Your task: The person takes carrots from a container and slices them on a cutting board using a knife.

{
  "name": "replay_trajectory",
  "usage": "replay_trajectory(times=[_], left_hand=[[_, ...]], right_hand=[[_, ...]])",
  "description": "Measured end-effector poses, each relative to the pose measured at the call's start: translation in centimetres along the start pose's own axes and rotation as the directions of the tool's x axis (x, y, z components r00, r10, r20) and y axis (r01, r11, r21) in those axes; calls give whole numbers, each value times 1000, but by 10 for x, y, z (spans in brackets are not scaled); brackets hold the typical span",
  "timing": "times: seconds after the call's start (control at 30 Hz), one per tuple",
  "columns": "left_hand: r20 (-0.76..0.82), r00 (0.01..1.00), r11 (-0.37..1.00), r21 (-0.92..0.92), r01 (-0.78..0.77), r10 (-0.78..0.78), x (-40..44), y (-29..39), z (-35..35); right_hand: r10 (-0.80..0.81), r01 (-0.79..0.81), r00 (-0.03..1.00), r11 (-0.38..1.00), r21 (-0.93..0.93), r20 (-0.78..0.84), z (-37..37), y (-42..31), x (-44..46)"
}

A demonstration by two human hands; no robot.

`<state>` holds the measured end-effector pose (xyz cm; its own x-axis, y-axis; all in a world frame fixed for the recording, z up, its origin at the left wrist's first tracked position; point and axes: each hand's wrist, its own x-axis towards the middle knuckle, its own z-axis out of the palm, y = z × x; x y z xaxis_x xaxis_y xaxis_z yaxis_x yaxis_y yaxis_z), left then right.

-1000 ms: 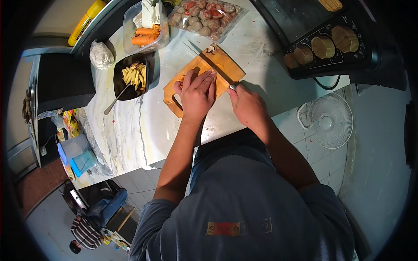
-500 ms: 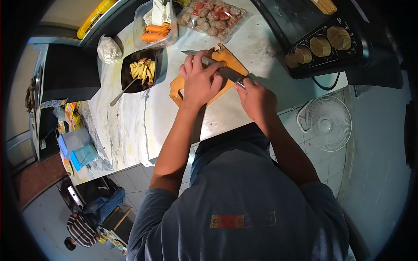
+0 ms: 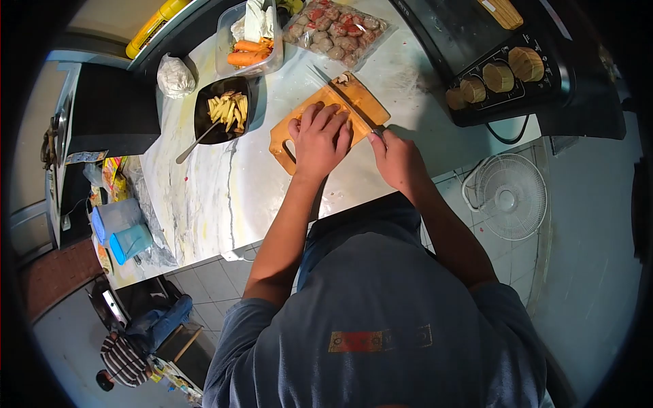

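Observation:
My right hand [image 3: 401, 162] grips a kitchen knife [image 3: 345, 100] by its handle. The blade slants up and left across the wooden cutting board [image 3: 371, 102], its tip past the board's far edge. My left hand [image 3: 320, 146] presses down on the board to the left of the blade, fingers bent and close together. Something orange shows at its fingertips, but the hand covers most of it and its kind is unclear. A small brownish scrap [image 3: 342, 79] lies at the board's far corner.
Left of the board stands a black bowl [image 3: 197, 115] of pale cut strips with a spoon [image 3: 196, 144]. Behind are a clear tub with carrots [image 3: 248, 57] and a bag of meatballs [image 3: 337, 30]. A black oven [image 3: 578, 88] stands right, a fan [image 3: 507, 197] below. Another person [image 3: 126, 360] sits lower left.
My left hand has moved down and right, off the blade's side, and its fingers are more bent. The knife has turned steeper, with its tip farther up and right.

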<state>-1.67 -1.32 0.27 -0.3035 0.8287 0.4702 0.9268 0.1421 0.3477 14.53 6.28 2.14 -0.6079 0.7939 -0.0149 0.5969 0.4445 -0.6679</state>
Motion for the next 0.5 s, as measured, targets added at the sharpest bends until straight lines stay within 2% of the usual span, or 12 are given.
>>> replay_trajectory(times=[0.5], left_hand=[[-23, 999, 999, 3, -33, 33, -2, 0, 5]], right_hand=[[48, -49, 999, 999, 6, 21, 10, -8, -5]])
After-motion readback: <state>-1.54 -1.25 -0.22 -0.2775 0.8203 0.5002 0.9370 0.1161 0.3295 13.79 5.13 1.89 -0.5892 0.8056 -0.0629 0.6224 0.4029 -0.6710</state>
